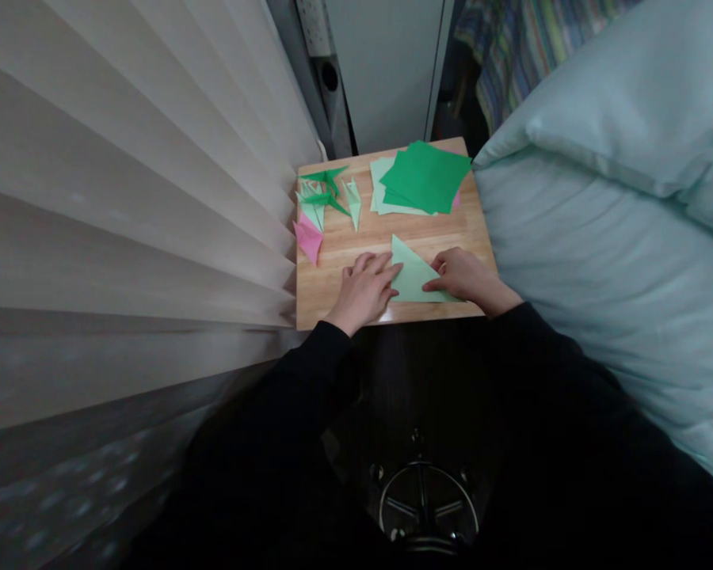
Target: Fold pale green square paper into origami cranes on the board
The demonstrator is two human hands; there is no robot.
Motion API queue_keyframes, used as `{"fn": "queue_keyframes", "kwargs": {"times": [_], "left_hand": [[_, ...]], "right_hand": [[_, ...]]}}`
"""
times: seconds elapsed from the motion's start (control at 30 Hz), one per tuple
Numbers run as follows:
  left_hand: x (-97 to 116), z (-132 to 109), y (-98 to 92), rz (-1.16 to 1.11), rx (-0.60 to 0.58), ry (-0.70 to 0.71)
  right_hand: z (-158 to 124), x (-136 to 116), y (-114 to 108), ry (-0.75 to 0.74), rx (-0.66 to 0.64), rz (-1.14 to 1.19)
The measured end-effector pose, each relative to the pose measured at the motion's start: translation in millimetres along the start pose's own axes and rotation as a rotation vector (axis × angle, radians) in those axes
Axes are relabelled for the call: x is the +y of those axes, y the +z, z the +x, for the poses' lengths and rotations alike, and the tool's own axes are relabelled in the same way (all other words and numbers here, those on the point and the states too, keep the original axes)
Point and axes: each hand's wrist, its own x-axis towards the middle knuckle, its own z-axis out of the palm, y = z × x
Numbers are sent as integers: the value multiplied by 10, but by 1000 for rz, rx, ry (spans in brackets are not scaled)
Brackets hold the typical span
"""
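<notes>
A light green sheet of origami paper [411, 275], folded into a triangle, lies near the front edge of the small wooden table [365, 239]. My left hand [364, 290] rests by the paper's left side, fingers spread and fingertips touching its edge. At the right part of the triangle, my right hand [464, 277] has thumb and fingers closed on the paper. Folded paper cranes lie at the table's back left: green ones [326, 202], a pale green one [352, 203] and a pink one [308, 237].
Dark green paper sheets [428, 176] overlap pale green sheets [379, 178] at the back right. A pleated curtain [202, 198] borders the table's left side; pale blue bedding [594, 261] rises on the right. Below stands a stool base with a metal ring [382, 507].
</notes>
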Motion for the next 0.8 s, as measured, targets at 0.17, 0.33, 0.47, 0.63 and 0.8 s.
{"fn": "queue_keyframes", "kwargs": {"times": [0.17, 0.33, 0.47, 0.63, 0.8], "left_hand": [[5, -1, 2, 10, -3, -4], [5, -6, 3, 11, 6, 4], [3, -7, -1, 12, 7, 10], [15, -2, -6, 18, 6, 24], [37, 1, 23, 12, 21, 67]], "right_hand": [[12, 6, -7, -7, -12, -9], [10, -2, -9, 0, -22, 0], [2, -4, -13, 2, -15, -8], [0, -8, 9, -15, 10, -46], [-19, -17, 46, -62, 60, -148]]}}
